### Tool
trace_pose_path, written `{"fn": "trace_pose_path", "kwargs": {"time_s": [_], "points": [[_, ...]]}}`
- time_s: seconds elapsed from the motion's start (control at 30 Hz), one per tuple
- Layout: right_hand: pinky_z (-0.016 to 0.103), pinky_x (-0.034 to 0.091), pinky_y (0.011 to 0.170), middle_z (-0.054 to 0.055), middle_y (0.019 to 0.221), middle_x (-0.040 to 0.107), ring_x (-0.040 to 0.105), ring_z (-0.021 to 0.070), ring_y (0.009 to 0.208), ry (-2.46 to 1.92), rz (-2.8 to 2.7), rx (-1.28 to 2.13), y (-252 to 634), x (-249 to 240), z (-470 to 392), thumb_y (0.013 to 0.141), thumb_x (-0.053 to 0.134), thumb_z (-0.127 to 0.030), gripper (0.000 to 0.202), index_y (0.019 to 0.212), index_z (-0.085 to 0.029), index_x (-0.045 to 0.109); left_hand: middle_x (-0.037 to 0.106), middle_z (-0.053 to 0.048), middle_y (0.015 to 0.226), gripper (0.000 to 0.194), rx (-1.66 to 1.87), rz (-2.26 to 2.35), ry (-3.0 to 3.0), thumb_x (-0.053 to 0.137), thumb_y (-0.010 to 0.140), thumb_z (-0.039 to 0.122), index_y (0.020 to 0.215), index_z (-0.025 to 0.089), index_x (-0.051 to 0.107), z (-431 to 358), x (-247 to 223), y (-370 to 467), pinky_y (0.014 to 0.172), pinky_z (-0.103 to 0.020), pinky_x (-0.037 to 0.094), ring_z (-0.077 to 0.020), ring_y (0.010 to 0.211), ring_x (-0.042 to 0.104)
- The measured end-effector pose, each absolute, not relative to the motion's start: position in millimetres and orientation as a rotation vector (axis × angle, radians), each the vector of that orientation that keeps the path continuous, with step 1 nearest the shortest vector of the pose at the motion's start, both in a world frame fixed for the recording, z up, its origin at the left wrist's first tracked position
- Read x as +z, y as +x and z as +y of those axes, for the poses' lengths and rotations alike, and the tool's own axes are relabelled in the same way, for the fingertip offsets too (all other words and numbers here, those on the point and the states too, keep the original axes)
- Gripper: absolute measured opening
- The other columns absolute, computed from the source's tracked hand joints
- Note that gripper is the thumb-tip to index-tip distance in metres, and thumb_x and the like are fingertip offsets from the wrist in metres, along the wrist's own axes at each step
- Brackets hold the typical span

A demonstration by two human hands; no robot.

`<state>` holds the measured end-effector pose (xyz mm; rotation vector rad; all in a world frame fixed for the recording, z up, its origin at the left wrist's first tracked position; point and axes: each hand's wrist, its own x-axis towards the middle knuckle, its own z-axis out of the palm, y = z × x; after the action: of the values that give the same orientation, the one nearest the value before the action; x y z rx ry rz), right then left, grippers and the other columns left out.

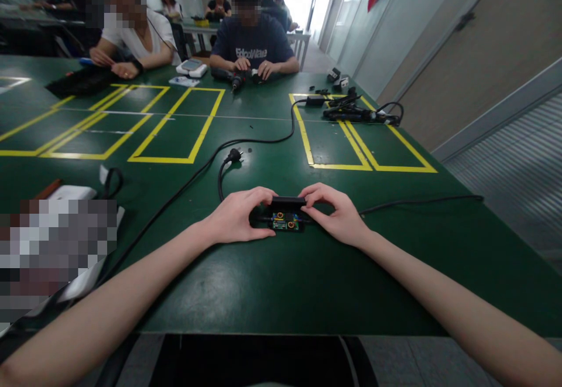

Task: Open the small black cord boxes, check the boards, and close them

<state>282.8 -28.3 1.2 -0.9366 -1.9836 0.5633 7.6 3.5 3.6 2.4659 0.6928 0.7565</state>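
Observation:
A black cover [288,202] is raised on edge behind a small circuit board [286,221] with copper coils, which lies in a black housing on the green table. My left hand [241,215] holds the cover's left end with its fingers, its thumb near the housing's lower left corner. At the other end, my right hand [336,214] pinches the cover between thumb and fingers. Black cable runs out of the housing on both sides, partly behind my hands. A black power plug [234,155] rests on the table beyond my left hand.
A long black cable [211,158] crosses the table diagonally. Bundled black cables [357,109] lie at the back right, across yellow tape outlines. A white device [72,192] sits at the left. Two people work across the table, near a power drill [236,81].

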Motion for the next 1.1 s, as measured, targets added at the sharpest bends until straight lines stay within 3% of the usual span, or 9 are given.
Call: {"fn": "trace_pose_path", "kwargs": {"time_s": [0.2,0.6,0.9,1.1], "points": [[0.039,0.061,0.082,0.006,0.096,0.074,0.071,0.0214,0.089,-0.913,-1.995,0.529,283.8,4.5,-27.7,0.092,0.066,-0.018,0.013,0.081,-0.023,0.06,0.071,-0.009,0.124,0.053,0.751,0.697,2.474,0.086,0.076,0.033,0.118,0.022,0.054,3.6,3.1,6.5,0.086,-0.036,0.059,-0.0241,0.105,0.074],[0.038,0.06,0.082,0.006,0.097,0.074,0.071,0.0209,0.089,-0.873,-2.02,0.504,283.1,5.2,-28.5,0.093,0.066,-0.015,0.015,0.081,-0.023,0.062,0.069,-0.009,0.128,0.057,0.779,0.668,2.464,0.084,0.078,0.033,0.126,0.022,0.054,3.4,1.3,6.5,0.089,-0.037,0.059,-0.0225,0.103,0.073],[0.038,0.061,0.081,0.006,0.096,0.073,0.072,0.0217,0.089,-0.802,-2.064,0.615,288.1,3.4,-29.4,0.094,0.067,-0.029,0.008,0.095,-0.023,0.062,0.072,-0.002,0.104,0.049,0.687,0.782,2.48,0.082,0.078,0.037,0.12,0.024,0.059,1.9,2.7,6.1,0.081,-0.031,0.057,-0.0187,0.087,0.072],[0.037,0.059,0.078,0.007,0.095,0.072,0.069,0.0208,0.085,-0.757,-2.216,0.578,287.5,6.4,-30.6,0.095,0.066,-0.027,0.01,0.103,-0.022,0.065,0.069,-0.002,0.093,0.029,0.708,0.706,2.529,0.077,0.083,0.036,0.104,0.02,0.065,1.8,3.5,7.7,0.07,-0.026,0.052,-0.0162,0.077,0.067]]}}
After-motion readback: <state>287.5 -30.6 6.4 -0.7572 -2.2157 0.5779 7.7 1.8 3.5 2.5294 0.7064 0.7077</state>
